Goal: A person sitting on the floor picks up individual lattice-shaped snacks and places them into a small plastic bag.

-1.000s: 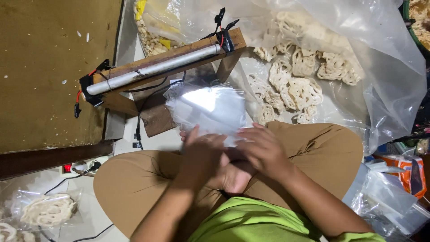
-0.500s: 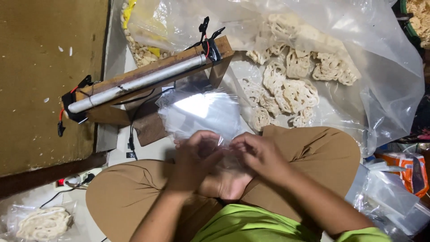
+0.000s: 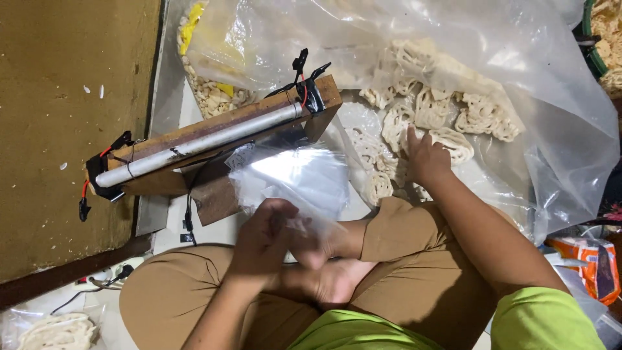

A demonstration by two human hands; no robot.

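Two hands: both of the seated person, one low near the lap, one stretched forward.
Left hand (image 3: 262,236): fingers curled, pinching the near edge of a small clear plastic bag (image 3: 291,178); the bag stands up just ahead of the knuckles, empty as far as can be seen.
Right hand (image 3: 424,155): reached out ahead and to the right of the left one, fingers spread and lying flat on the pale lacy crackers (image 3: 447,110); whether it has closed on one cannot be told, since the palm hides the piece beneath.
Crackers: roughly a dozen loose ones show around and beyond the right hand, all lying on a big clear plastic sheet (image 3: 557,149) that bunches up to its right.
Sealer: one wooden frame with a metal tube (image 3: 207,139) along its top and red and black wires at each end, just beyond the small bag, ahead of the left hand.
Other bags: one filled bag of crackers (image 3: 55,332) far to the left of the left hand; one bag of smaller pale pieces (image 3: 214,91) beyond the sealer.
Orange packet (image 3: 586,259): one, right of the right forearm.
In the way: the bent knees in tan trousers (image 3: 414,259) lie between the hands.
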